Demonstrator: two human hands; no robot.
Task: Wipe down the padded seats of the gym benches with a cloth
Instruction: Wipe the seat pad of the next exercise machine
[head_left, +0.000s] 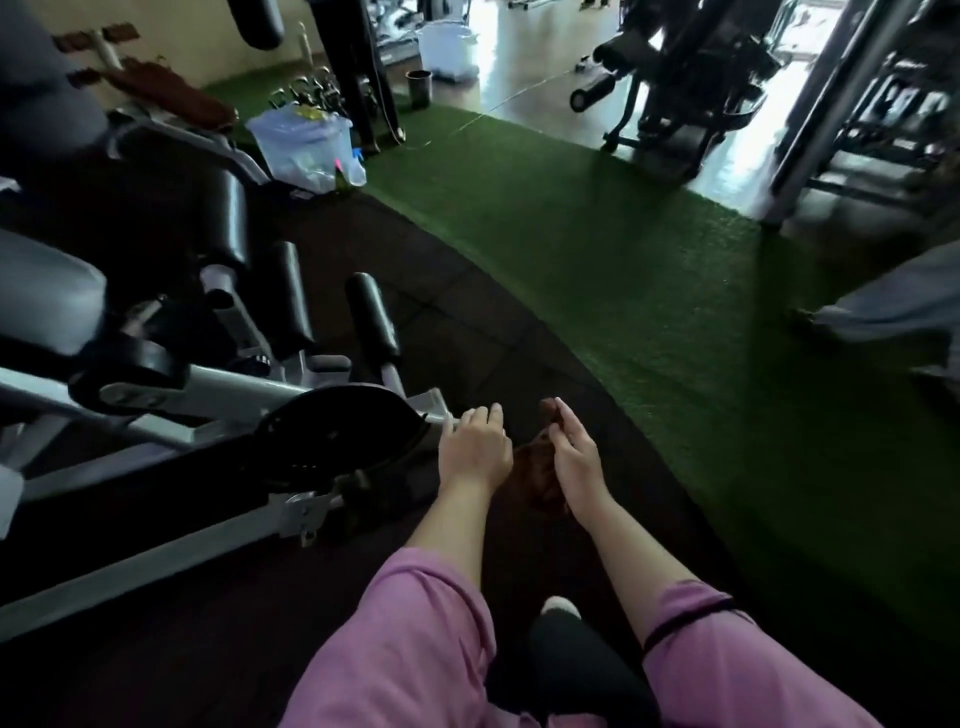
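1. Your right hand (574, 457) is low in the middle of the view, fingers loosely curled round a dark brown, crumpled cloth (535, 467). The cloth bunches under the palm, and a tuft shows above the fingers.
2. Your left hand (475, 449) is just beside it, palm down, fingers relaxed and slightly bent, gripping nothing. The cloth shows in the gap between the hands; whether the left hand touches it, you cannot tell.
3. The cloth hangs over the dark rubber floor mat (467, 332), not on any pad. It looks soft and limp, with no flat face ready.
4. To the left of your left hand stands a grey metal gym bench frame (218, 540) with a black round weight plate (332, 431) close to your fingers.
5. Further left and up sit black cylindrical roller pads (371, 317) and a grey padded seat (47, 296) at the left edge of the view.
6. The wiping seems not to be under way here. Fold the cloth into a flat pad first, using the free left hand, so a wide face meets the seat.
7. Then reach left, press evenly, and stroke from one edge of the seat to the other, overlapping passes.
8. To the right, green artificial turf (623, 291) borders the mat's far edge.
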